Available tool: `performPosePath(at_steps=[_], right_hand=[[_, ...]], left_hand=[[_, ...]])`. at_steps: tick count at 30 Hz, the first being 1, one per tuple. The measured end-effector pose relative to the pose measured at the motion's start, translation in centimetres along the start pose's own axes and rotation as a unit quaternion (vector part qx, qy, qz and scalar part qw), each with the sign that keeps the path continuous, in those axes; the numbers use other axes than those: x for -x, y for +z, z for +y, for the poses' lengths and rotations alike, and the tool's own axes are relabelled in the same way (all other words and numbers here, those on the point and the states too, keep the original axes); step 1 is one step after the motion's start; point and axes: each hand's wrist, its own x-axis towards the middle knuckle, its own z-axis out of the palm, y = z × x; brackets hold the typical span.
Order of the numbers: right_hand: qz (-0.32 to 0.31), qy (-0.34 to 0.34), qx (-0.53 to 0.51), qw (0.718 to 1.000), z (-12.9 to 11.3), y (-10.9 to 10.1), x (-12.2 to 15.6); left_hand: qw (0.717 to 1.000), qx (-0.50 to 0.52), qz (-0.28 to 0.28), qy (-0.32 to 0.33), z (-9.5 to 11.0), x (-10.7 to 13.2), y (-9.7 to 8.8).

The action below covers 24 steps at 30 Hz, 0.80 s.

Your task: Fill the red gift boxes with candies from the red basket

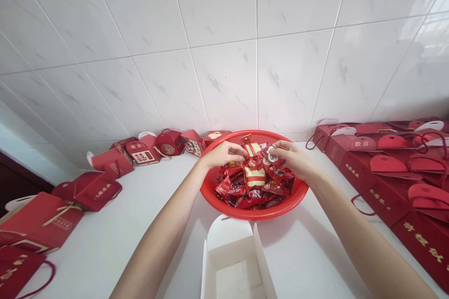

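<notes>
A red plastic colander (252,215) holds a heap of wrapped sweets (255,176) in red and gold packets. Over its left side reaches my left hand (226,154), fingers loosely bent and a little apart, with nothing visible between them. At the right side of the heap, my right hand (293,158) pinches a dark red candy packet (275,158) with a pale printed figure. Nearer to me stands an open white-lined box (231,247), its flaps raised and only its bare inside showing.
Red gift boxes with cord handles (142,149) curve along the left and back of the white table (140,215). More red boxes (379,182) are packed in rows at the right. A tiled wall (224,79) rises right behind the colander.
</notes>
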Motion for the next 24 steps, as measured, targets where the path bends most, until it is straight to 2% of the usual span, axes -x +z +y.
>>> performPosePath(at_steps=[3, 9, 13, 19, 24], right_hand=[[-0.001, 0.005, -0.005, 1.000, -0.2, 0.1, 0.1], [0.017, 0.009, 0.009, 1.000, -0.7, 0.3, 0.4], [0.026, 0.009, 0.015, 1.000, -0.8, 0.3, 0.5], [0.029, 0.010, 0.011, 0.999, -0.8, 0.4, 0.6], [0.027, 0.011, 0.013, 0.999, -0.8, 0.4, 0.6]], left_hand=[[0.997, -0.074, 0.009, -0.022, -0.2, -0.2, 0.0], [0.969, -0.195, 0.110, -0.107, -1.7, -0.7, -0.7], [0.945, -0.246, 0.126, -0.178, -3.1, -0.9, -1.4], [0.917, -0.300, 0.106, -0.239, -3.5, -0.7, -1.4], [0.935, -0.283, 0.048, -0.208, -2.1, -0.1, -0.7]])
